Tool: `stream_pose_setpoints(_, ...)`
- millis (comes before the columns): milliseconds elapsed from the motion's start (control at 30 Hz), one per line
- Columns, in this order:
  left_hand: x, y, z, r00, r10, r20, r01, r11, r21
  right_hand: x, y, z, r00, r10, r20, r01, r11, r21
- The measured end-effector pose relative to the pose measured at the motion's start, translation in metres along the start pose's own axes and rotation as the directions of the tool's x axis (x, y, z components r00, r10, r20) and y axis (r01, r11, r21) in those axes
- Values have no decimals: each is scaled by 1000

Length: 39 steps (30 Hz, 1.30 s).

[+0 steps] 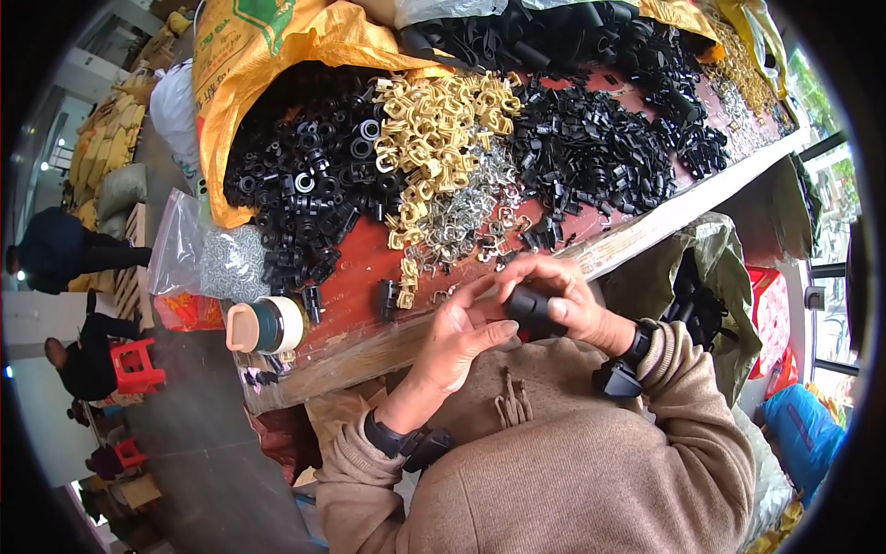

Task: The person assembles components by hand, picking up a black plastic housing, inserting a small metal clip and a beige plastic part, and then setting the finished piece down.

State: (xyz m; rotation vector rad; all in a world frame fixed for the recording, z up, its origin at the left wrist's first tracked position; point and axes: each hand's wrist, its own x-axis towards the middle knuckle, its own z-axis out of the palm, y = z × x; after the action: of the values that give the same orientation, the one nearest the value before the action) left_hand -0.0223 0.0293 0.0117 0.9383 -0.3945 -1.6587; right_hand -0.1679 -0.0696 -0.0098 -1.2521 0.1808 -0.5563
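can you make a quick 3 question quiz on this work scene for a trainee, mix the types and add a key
1. True or false: the right hand holds a black part.
2. Multiple choice: at which end of the red table, as the person sees it, does the cup stand? a) left b) right
3. Fill in: directly left of the cream clips lies a heap of ____ parts.

Key: 1 true; 2 a; 3 black

Smooth black plastic part (533, 312), shiny metal clips (459, 214), rough wooden table edge (365, 352)
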Motion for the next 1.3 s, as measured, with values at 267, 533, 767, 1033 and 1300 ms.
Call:
stream_pose_setpoints(267, -22, 14, -62, 892, 399, -213, -225, 801, 555, -81, -73, -74, 872, -201, -446, -227, 641, -733)
stream_pose_setpoints(533, -16, 26, -81, 773, 634, 20, 28, -65, 997, -93, -89, -69, 869, -142, -473, -474, 32, -880)
stream_pose_setpoints(767, -12, 30, -85, 813, 577, 81, 13, -156, 988, 19, -23, -38, 997, -77, -23, -22, 13, -1000)
stream_pose_setpoints(1033, -15, 37, -89, 827, 531, -186, 72, 228, 971, 41, 18, -45, 1000, -26, -16, -18, -97, -995)
stream_pose_setpoints(1300, 0, 31, -63, 680, 713, 171, -208, -36, 978, 35, 21, -32, 994, -101, 28, 50, 220, -974)
